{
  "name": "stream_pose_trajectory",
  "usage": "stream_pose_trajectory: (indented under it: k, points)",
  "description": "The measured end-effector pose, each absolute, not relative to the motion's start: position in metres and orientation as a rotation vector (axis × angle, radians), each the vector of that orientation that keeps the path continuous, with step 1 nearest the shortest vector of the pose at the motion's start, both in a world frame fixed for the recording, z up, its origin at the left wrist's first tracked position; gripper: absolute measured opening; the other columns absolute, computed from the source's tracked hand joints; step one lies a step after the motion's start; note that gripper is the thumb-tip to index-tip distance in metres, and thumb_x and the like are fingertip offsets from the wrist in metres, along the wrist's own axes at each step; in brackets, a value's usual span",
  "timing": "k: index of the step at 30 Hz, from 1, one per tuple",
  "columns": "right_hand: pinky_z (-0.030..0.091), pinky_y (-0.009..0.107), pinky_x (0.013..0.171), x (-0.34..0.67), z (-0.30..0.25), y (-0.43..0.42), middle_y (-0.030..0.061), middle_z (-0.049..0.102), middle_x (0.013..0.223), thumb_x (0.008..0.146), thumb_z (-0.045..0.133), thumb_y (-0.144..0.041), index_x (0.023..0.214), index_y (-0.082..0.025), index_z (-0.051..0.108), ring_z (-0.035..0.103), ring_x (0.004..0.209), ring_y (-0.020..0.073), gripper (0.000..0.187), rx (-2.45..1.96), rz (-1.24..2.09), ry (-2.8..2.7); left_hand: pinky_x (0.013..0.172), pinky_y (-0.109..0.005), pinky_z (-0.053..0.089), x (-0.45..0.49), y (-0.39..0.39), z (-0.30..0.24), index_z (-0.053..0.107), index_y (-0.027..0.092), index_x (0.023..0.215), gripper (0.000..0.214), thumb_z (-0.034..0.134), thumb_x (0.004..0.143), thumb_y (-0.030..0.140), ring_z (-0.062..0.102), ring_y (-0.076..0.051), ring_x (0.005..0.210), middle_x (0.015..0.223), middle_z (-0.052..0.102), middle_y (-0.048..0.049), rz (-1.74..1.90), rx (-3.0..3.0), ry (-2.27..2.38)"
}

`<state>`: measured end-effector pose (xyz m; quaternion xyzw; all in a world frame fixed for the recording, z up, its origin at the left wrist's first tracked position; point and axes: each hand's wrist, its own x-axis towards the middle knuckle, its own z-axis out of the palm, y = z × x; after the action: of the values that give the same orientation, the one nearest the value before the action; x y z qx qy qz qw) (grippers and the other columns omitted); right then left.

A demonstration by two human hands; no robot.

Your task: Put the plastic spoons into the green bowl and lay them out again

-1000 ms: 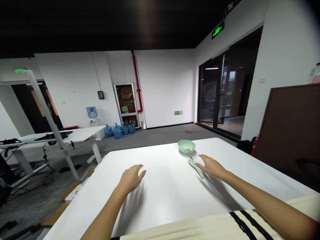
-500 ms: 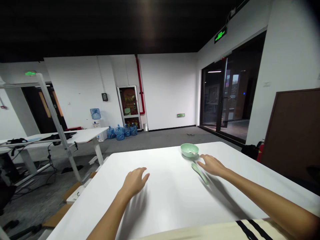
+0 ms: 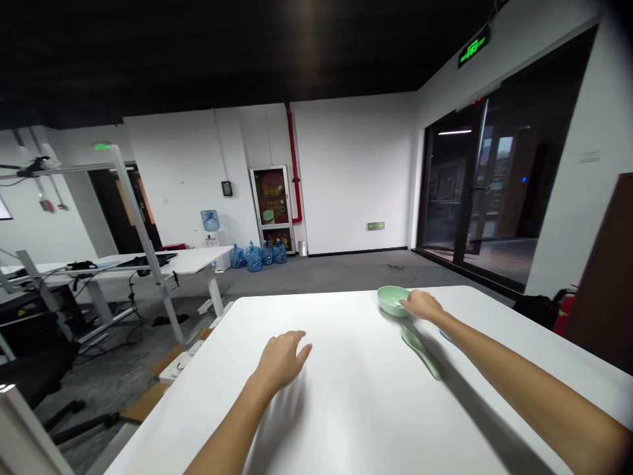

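In a dim office room, a white surface (image 3: 346, 409) carries a pale green bowl (image 3: 392, 301) near its far edge, with a green spoon (image 3: 419, 353) lying just beside it. The right hand (image 3: 420, 305) touches the bowl's rim, whether gripping it I cannot tell; the left hand (image 3: 281, 361) stays released, its grip open and empty.

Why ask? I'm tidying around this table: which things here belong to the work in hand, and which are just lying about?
In use:
the right hand, fingers on the rim of the pale green bowl
the pale green spoon, on the table near that bowl
the left hand, over the white table

Lying about:
the blue water jugs
the water dispenser
the fire extinguisher
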<state>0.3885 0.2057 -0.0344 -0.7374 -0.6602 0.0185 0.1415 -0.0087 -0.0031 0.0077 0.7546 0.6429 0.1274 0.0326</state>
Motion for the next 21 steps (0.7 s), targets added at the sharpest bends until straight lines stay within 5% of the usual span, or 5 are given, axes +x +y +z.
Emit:
stream_pose_trajectory:
  k: [12, 21]
  points:
    - [0.048, 0.035, 0.072, 0.38, -0.064, 0.231, 0.0187, 0.068, 0.107, 0.082, 0.051, -0.047, 0.101, -0.015, 0.07, 0.066, 0.095, 0.0307, 0.042, -2.235, 0.116, -1.819, 0.098, -0.039, 0.043, -0.011, 0.003, 0.006, 0.057, 0.023, 0.133, 0.051, 0.035, 0.095, 0.049, 0.058, -0.027, 0.12, 0.133, 0.063, -0.0064, 0.387, 2.328, 1.975]
    - [0.044, 0.033, 0.071, 0.381, -0.038, 0.211, 0.0154, 0.068, 0.108, 0.087, 0.044, -0.047, 0.102, -0.019, 0.068, 0.065, 0.095, 0.029, 0.04, -2.17, 0.127, -1.771, 0.098, -0.038, 0.043, -0.008, 0.003, 0.006, 0.057, 0.022, 0.133, 0.051, 0.035, 0.095, 0.048, 0.058, -0.026, 0.121, 0.134, 0.062, -0.0065, 0.37, 2.334, 1.98]
